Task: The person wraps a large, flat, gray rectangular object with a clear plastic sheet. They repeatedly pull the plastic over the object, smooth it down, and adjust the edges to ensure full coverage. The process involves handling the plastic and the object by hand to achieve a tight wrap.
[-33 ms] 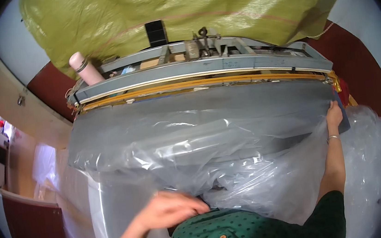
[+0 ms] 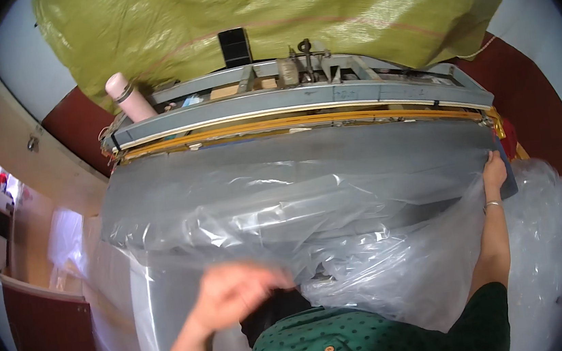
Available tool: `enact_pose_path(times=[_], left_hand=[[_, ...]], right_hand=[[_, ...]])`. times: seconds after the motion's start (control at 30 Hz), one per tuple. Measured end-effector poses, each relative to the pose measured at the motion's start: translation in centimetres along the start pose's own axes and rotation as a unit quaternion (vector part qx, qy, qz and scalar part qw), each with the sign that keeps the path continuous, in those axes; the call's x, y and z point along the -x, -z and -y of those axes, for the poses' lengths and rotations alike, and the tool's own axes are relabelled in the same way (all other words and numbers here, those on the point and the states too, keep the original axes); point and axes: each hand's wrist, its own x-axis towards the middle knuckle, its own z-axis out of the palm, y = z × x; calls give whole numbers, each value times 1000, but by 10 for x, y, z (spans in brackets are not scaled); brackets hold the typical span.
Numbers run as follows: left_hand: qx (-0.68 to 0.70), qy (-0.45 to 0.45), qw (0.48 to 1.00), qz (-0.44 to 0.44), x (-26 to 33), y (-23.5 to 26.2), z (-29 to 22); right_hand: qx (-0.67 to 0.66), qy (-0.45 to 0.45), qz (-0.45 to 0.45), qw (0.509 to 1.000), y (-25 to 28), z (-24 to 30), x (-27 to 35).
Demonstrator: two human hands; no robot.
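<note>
A clear plastic sheet (image 2: 257,212) lies over the grey work surface (image 2: 177,166) and hangs in folds toward my body. At the right end of that surface, my right hand (image 2: 495,171) is closed, pinching the sheet's edge, which pulls taut down along my forearm. My left hand (image 2: 242,292) hovers in front of my waist, above the near part of the sheet. Motion smears its fingers, and I cannot make out anything in them.
Behind the surface stands a grey metal sealing frame (image 2: 287,99) with orange strips (image 2: 303,122) along its front. On it rest a pink bottle (image 2: 130,99) and a dark phone (image 2: 235,48). A large yellow-green woven sack (image 2: 277,4) rises behind; bunched plastic (image 2: 547,230) sits at right.
My left hand has lifted slightly away from my waist, up and to the left. The right hand stays at the sheet's edge.
</note>
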Motion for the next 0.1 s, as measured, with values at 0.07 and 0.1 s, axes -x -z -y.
enact_pose_path(times=[0.07, 0.1], left_hand=[[-361, -36, 928, -88, -34, 29, -4], [-365, -34, 925, -98, -30, 30, -6]], right_hand=[[0, 17, -5, 1000, -1, 7, -5], [-2, 7, 6, 1000, -3, 15, -8]])
